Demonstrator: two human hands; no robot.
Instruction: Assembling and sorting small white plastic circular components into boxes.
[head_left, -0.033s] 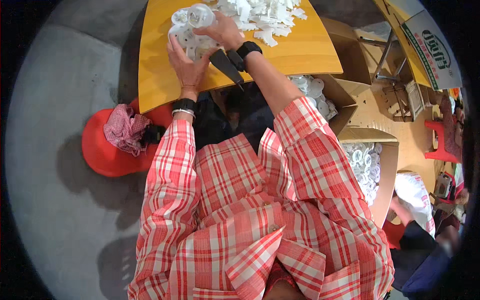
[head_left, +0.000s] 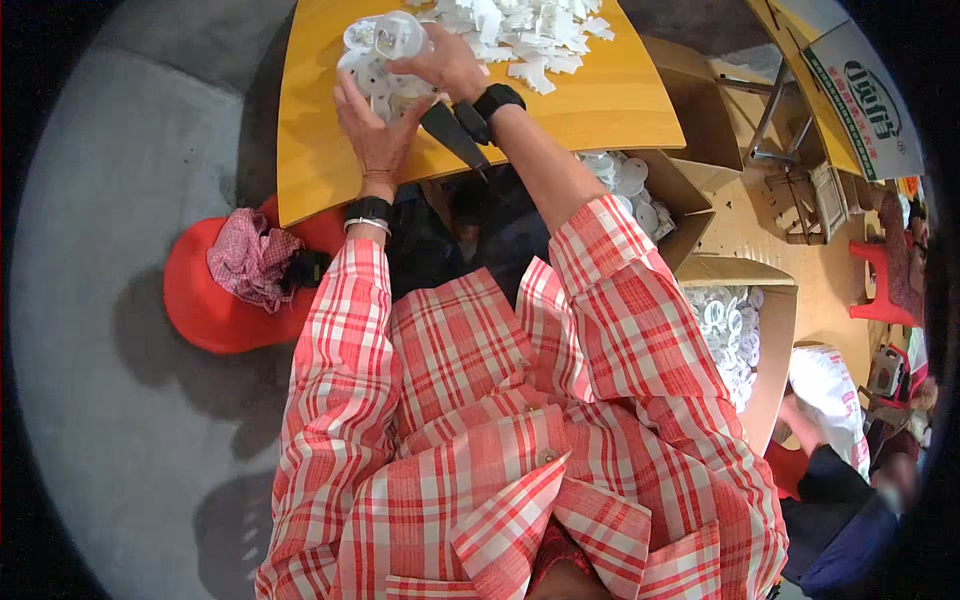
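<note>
At the far left part of the yellow table [head_left: 560,110], my left hand [head_left: 375,140] curls round a cluster of white, translucent plastic parts [head_left: 375,80] with small dark spots. A round, translucent cup-like piece [head_left: 400,36] sits at the fingertips of my right hand [head_left: 447,62], which closes on its edge. Beside it is another round clear piece [head_left: 358,35] holding small bits. My hands partly hide these parts. Under my right wrist, a dark pointed tool [head_left: 455,135] juts over the table's near edge.
Flat white plastic pieces [head_left: 530,30] lie heaped on the table. To the right stand a cardboard box [head_left: 690,190] and another box [head_left: 775,320], both with white round parts. A red stool [head_left: 215,315] with a checked cloth [head_left: 250,260] is at left. Another person's arm [head_left: 835,470] shows at lower right.
The round cup-like piece at my right fingers has shifted very slightly down and left. Both my hands stay in nearly the same place.
</note>
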